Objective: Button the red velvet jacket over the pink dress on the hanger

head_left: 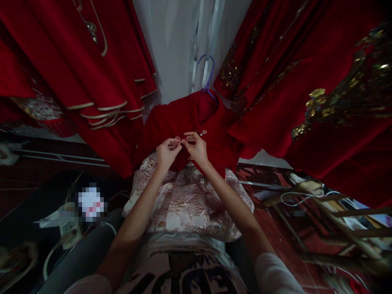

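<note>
A red jacket (217, 149) hangs in front of me on a purple hanger (212, 75). Small beaded fastenings (203, 132) sit along its front opening. My left hand (168, 154) is closed in a pinch at the left side of a beaded fastening at chest height. Close beside it, nearly touching, my right hand (197, 148) pinches the other side of that same fastening. The fingers partly cover it. Below the right hand, another fastening (190, 158) shows. Under the jacket hangs a pale skirt (186, 200) with a shiny pattern, reaching toward my lap.
Red garments with light trim (110, 81) hang at left, and red garments with gold sequins (333, 94) at right. A metal rail (196, 45) stands behind the hanger. Lower left are a power strip (70, 234) and cable; lower right, a wooden rack (330, 212) holds clutter.
</note>
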### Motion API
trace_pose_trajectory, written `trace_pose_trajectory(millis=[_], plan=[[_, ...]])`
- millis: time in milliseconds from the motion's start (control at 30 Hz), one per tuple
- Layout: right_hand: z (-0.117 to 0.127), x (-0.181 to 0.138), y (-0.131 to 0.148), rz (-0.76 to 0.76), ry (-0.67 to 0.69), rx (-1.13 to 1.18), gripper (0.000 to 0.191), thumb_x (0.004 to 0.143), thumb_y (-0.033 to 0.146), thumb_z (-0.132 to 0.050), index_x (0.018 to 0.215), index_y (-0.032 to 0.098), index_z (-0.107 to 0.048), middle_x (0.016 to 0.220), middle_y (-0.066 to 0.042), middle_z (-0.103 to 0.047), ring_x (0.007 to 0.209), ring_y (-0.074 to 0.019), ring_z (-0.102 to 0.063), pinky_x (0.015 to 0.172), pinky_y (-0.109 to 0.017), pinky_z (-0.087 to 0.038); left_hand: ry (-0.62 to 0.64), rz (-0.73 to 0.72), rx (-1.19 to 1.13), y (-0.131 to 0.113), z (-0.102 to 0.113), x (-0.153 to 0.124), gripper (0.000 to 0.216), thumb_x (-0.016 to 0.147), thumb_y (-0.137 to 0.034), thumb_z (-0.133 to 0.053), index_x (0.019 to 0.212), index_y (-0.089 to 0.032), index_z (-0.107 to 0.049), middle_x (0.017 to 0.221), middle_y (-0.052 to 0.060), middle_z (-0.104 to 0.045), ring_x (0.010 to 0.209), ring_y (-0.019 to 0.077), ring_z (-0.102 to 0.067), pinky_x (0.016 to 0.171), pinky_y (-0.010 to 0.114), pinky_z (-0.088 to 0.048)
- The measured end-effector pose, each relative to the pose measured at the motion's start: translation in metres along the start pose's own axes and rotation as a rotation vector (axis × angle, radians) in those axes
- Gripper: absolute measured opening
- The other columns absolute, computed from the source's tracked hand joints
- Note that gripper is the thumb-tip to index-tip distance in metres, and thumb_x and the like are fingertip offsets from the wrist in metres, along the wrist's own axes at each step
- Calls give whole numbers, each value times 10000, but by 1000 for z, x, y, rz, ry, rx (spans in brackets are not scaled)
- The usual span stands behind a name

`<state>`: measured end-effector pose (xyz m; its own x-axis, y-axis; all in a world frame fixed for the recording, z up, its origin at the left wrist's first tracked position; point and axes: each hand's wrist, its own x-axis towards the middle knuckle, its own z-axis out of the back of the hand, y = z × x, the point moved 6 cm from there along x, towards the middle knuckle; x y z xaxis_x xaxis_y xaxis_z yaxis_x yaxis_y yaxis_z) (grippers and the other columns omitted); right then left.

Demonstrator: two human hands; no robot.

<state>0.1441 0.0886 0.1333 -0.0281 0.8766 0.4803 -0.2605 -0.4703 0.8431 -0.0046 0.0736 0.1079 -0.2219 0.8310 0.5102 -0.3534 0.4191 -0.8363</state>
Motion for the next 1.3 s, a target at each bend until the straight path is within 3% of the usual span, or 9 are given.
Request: trace_pose_trajectory(millis=[133,333,467,600,867,1067,1167,1233,1300], plan=[[-1,-2,-1,5,-31,15,197,788,190,-607,984,191,-628,896,-19,-639,787,-116,-627,677,-221,-565,74,-49,81,-6,2,6,150,744,-246,-675,868,-169,-711,872,34,-736,745,143,-700,741,268,-592],[-5,-4,0,12,-37,-46,191,775,185,-610,966,186,-621,882,-12,-646,765,-111,-618,687,-216,-553,171,-79,19,-1,4,14,170,738,-261,-686,876,-165,-707,850,26,-719,755,134,-684,747,260,-589],[-7,-4,1,46,43,-105,215,781,157,-601,991,189,-633,967,-23,-667,813,-114,-631,749,-226,-553,207,-117,16,-2,3,17,150,726,-236,-679,859,-171,-702,836,25,-707,746,130,-670,743,264,-589],[-6,-4,2,82,116,-172,166,822,190,-603,978,196,-662,997,-29,-670,845,-124,-648,810,-249,-547,215,-131,49,-3,2,17,150,723,-231,-674,862,-179,-698,819,22,-704,733,131,-670,736,268,-589],[-5,-7,7,139,54,-231,115,869,203,-556,917,185,-659,932,-29,-664,833,-125,-638,810,-232,-525,214,-134,79,-5,4,18,129,721,-227,-678,836,-171,-691,808,27,-705,711,134,-669,711,256,-580],[-9,-2,-1,51,99,-233,120,846,225,-578,956,195,-615,919,-23,-675,777,-120,-662,760,-247,-546,250,-152,138,-1,-1,17,119,770,-211,-628,882,-184,-656,872,39,-690,774,154,-657,717,270,-556],[-9,-6,-13,-70,207,-199,334,764,203,-659,1081,208,-554,922,-17,-692,774,-130,-691,715,-255,-563,99,-141,175,2,4,12,133,817,-190,-564,946,-179,-596,940,65,-645,826,160,-625,710,266,-529],[-5,-15,-19,-111,255,-200,459,718,191,-700,1139,203,-516,977,-38,-701,805,-141,-704,729,-268,-566,-124,-109,158,5,19,5,146,835,-181,-530,979,-176,-559,968,75,-605,842,156,-600,710,257,-511],[3,-26,-22,-136,277,-218,460,725,195,-701,1144,185,-512,986,-57,-708,790,-142,-708,716,-262,-561,-317,-60,142,10,34,-6,148,832,-167,-514,974,-180,-554,961,68,-587,827,151,-580,710,252,-495]])
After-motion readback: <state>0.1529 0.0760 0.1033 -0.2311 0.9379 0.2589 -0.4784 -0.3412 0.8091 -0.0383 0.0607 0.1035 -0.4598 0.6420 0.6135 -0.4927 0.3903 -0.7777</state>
